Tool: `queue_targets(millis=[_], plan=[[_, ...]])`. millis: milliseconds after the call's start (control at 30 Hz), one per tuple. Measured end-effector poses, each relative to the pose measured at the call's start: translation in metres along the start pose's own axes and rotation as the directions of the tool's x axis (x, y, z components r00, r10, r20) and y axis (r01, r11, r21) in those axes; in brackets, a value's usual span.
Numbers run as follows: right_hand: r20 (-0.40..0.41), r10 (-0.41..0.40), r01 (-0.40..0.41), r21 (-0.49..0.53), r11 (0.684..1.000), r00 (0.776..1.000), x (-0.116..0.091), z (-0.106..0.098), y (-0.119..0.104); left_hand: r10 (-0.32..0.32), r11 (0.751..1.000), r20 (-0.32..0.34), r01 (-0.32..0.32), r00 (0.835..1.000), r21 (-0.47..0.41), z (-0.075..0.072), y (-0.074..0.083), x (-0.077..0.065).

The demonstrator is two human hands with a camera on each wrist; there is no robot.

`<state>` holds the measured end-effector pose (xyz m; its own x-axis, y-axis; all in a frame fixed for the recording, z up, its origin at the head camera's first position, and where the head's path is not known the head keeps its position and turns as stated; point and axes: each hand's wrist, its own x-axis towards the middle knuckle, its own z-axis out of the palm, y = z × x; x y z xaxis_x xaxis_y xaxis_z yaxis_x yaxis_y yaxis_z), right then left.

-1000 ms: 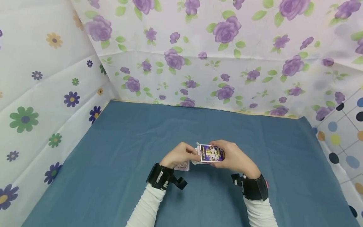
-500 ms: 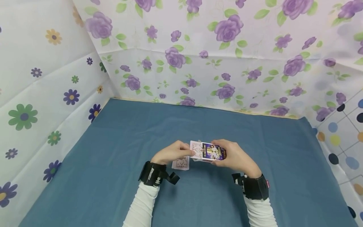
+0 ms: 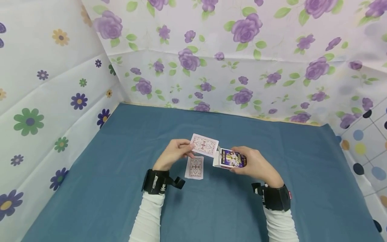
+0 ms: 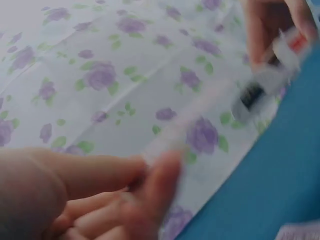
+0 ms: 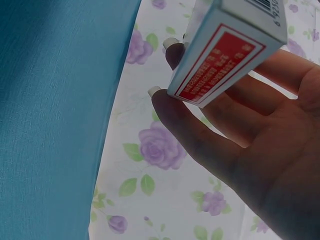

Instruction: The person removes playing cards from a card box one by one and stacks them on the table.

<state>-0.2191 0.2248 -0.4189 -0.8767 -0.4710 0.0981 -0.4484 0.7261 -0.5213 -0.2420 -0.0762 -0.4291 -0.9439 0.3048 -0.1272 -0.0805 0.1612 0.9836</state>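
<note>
In the head view my left hand point(image 3: 173, 154) pinches a playing card point(image 3: 204, 145) by its left end, patterned back up. Whether it is one card or a thin stack I cannot tell. My right hand point(image 3: 257, 165) holds the card box point(image 3: 233, 158), its flap end turned left toward that card. The right wrist view shows the box's red-panelled side point(image 5: 217, 67) between thumb and fingers. Below the held card, more playing cards point(image 3: 195, 168) lie back up on the cloth. In the left wrist view the pinched card point(image 4: 187, 117) is a blurred pale edge.
A blue cloth point(image 3: 145, 134) covers the table. Behind it hangs a white sheet point(image 3: 217, 77) with purple flowers, and flowered and dotted sheets stand at the sides. Black straps point(image 3: 155, 181) circle both wrists.
My left hand has drawn the playing card out of the box and moved it left and farther from me. The cards on the cloth are now more exposed. My right hand still holds the box.
</note>
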Motion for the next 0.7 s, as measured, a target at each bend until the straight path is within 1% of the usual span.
queue_targets(millis=[67, 133, 200, 233, 267, 333, 433, 533, 633, 700], plan=[[0.002, 0.0, 0.0, 0.002, 1.0, 1.0, 0.0, 0.0, 0.001, 0.008, 1.0, -0.106, -0.01, 0.994, -0.019, 0.001, -0.001, 0.001], [0.003, 0.002, -0.002, 0.006, 1.0, 1.0, 0.0, 0.0, 0.002, 0.02, 0.999, -0.196, -0.025, 0.98, -0.022, 0.0, -0.004, 0.003], [0.003, 0.007, -0.007, 0.006, 1.0, 1.0, -0.001, -0.001, 0.004, 0.035, 0.999, -0.262, -0.039, 0.964, -0.011, -0.001, -0.008, 0.006], [0.004, 0.013, -0.013, 0.004, 1.0, 1.0, -0.001, -0.001, 0.005, 0.042, 0.999, -0.283, -0.045, 0.958, -0.005, -0.002, -0.01, 0.007], [0.004, 0.018, -0.018, 0.002, 1.0, 1.0, -0.001, -0.002, 0.005, 0.049, 0.999, -0.296, -0.05, 0.954, 0.005, -0.003, -0.014, 0.009], [0.004, 0.026, -0.026, 0.0, 1.0, 1.0, -0.001, -0.003, 0.007, 0.05, 0.998, -0.313, -0.037, 0.949, 0.048, -0.005, -0.02, 0.012], [0.006, 0.036, -0.036, -0.002, 0.999, 0.999, -0.001, -0.004, 0.01, 0.036, 0.991, -0.313, 0.006, 0.949, 0.133, -0.003, -0.031, 0.017], [0.011, 0.038, -0.038, 0.005, 0.999, 0.999, -0.001, -0.003, 0.011, 0.005, 0.973, -0.313, 0.068, 0.95, 0.222, 0.001, -0.043, 0.02], [0.019, 0.038, -0.038, 0.01, 0.999, 0.999, -0.001, -0.002, 0.01, -0.007, 0.955, -0.311, 0.099, 0.951, 0.279, 0.007, -0.051, 0.022], [0.025, 0.036, -0.036, 0.014, 0.999, 0.999, 0.0, 0.0, 0.01, 0.003, 0.946, -0.312, 0.098, 0.95, 0.309, 0.011, -0.055, 0.022]])
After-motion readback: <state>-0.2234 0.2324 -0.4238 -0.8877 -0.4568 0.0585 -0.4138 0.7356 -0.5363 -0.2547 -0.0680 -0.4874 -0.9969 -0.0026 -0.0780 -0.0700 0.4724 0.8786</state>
